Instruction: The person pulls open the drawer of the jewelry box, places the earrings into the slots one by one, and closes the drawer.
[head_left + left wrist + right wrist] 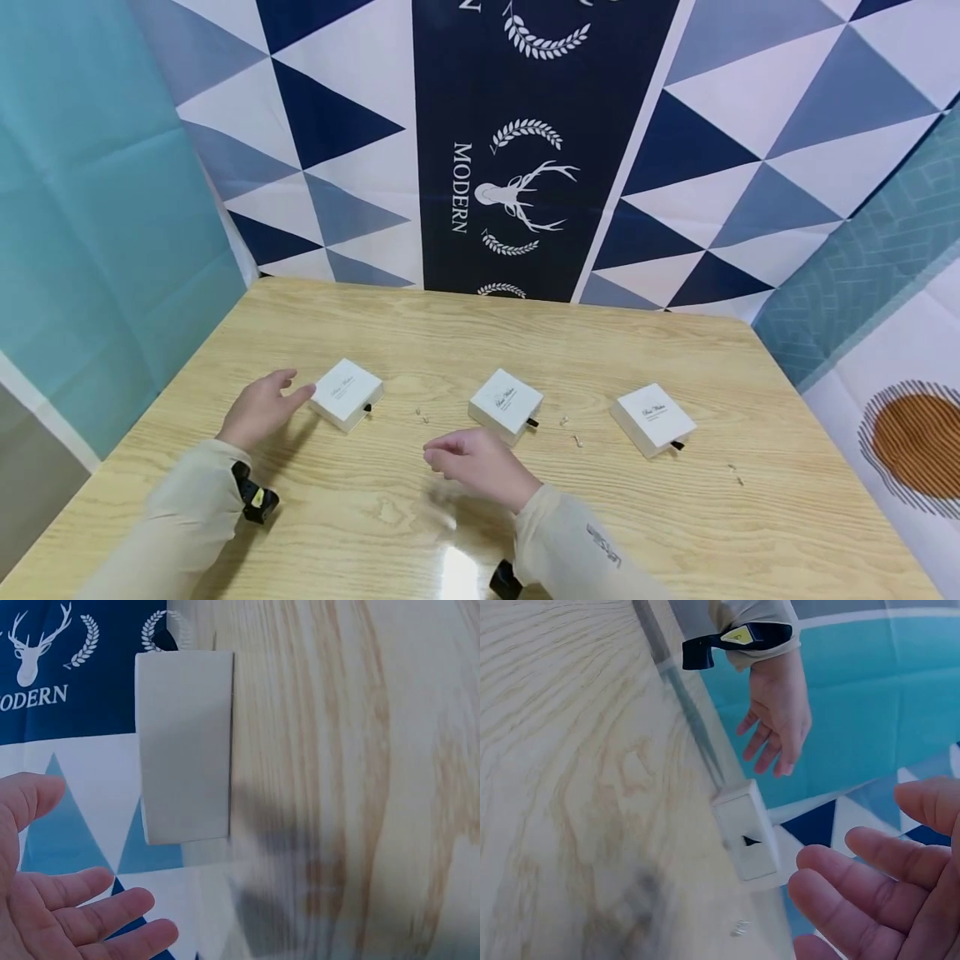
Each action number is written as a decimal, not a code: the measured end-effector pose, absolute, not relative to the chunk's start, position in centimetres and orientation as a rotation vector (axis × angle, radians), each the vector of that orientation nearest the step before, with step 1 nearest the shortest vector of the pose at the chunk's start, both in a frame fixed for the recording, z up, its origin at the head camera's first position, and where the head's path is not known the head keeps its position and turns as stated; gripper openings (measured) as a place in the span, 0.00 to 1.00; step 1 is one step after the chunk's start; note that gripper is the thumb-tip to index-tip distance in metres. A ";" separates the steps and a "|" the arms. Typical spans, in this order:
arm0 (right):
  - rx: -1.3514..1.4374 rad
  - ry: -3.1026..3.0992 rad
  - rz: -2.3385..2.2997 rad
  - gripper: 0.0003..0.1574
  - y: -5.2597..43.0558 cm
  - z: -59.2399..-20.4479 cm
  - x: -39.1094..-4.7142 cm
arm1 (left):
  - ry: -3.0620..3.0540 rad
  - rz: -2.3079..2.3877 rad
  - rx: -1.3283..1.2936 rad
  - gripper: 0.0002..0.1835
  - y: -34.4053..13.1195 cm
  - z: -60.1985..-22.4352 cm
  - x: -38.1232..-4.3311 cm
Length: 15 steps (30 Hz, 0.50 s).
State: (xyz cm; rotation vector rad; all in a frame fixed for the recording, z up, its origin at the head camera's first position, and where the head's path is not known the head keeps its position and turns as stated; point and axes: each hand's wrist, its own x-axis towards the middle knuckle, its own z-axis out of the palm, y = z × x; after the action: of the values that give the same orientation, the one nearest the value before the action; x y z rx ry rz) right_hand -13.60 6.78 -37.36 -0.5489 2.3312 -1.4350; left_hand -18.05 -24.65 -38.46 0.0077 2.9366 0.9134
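Note:
Three flat white boxes with small dark pull tabs lie on the wooden table: a left box [347, 392], a middle box [506, 402] and a right box [653, 418]. My left hand [264, 407] is beside the left box, its fingers spread, with nothing in them. In the left wrist view the plain side of the white box [185, 746] faces the hand [82, 900]. Just in front of the middle box hovers my right hand [476, 462], fingers loosely bent and holding nothing. The right wrist view shows its relaxed fingers [855, 911] near the left box [746, 838].
Small metallic pieces [422, 415] lie right of the left box. Similar bits [572, 431] sit between the middle and right boxes, and more [737, 475] lie farther right. A patterned cloth [510, 167] hangs behind the table [360, 517].

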 end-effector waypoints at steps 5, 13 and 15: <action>-0.441 2.263 -1.455 0.21 5.4 -38.2 -14.8 | 2.925 0.913 -0.028 0.35 -24.7 -38.9 -18.3; -0.356 2.287 -1.463 0.19 3.3 -39.6 -16.3 | 2.905 0.870 -0.058 0.36 -24.5 -38.7 -18.6; -0.347 2.297 -1.448 0.19 2.8 -39.7 -16.4 | 2.901 0.856 -0.060 0.36 -24.4 -38.7 -18.7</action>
State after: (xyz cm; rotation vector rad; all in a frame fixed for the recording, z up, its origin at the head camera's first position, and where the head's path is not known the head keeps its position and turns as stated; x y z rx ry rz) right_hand -16.42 2.78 -39.70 -0.3469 2.2972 -1.4477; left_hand -18.73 -24.43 -38.66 -0.0603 2.9014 0.8556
